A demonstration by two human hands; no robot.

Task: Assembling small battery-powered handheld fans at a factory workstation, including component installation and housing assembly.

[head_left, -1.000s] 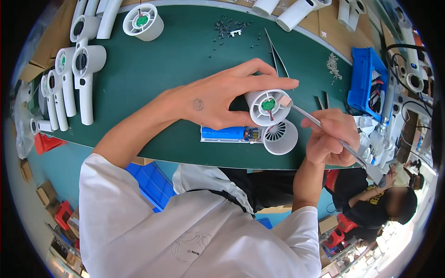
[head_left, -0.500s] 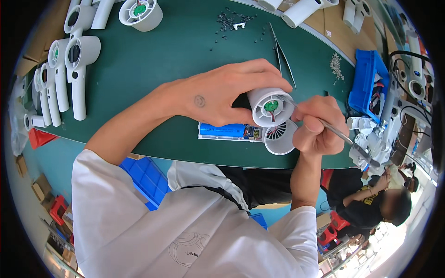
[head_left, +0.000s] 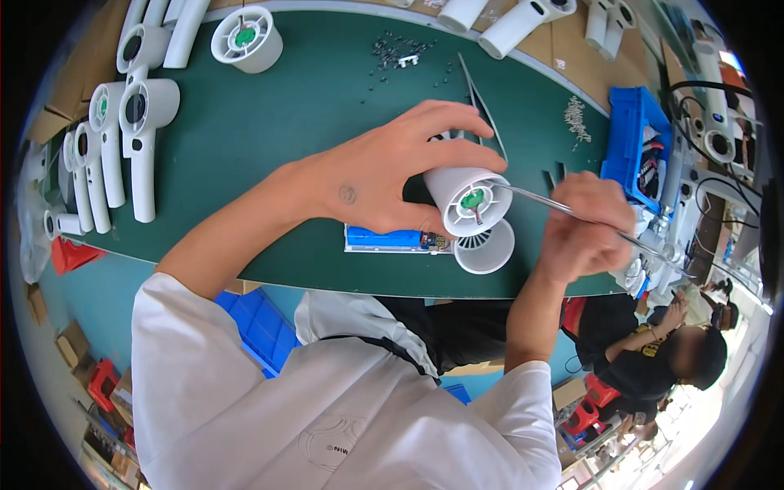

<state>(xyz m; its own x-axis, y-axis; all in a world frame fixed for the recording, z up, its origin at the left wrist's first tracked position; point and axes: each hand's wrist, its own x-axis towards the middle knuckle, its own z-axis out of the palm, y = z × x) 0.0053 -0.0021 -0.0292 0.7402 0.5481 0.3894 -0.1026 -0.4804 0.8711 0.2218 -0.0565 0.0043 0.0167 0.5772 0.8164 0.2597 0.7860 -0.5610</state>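
Observation:
My left hand (head_left: 384,175) is closed around a white round fan housing (head_left: 459,196), thumb on the near side and fingers on the far side. Its open end tilts toward me, showing a green hub with spokes and a short red wire. In my right hand (head_left: 586,229) is a pair of slim metal tweezers (head_left: 543,198) with a curved tip, which reaches the housing's rim. Just under the housing lies an opened white fan body: a blue battery (head_left: 384,238), a small circuit board with a display, and a white ring (head_left: 487,249) with dark fins.
Another pair of tweezers (head_left: 482,106) lies beyond my left hand, near scattered small black parts (head_left: 394,51). A second fan housing (head_left: 247,41) stands at the far left, beside a row of white handheld fans (head_left: 145,147). Screws (head_left: 577,121) and a blue bin (head_left: 627,143) are at right.
My right hand has moved right, drawing the tweezers outward so that their tip is now at the housing's rim. My left hand still grips the housing, its fingers more spread.

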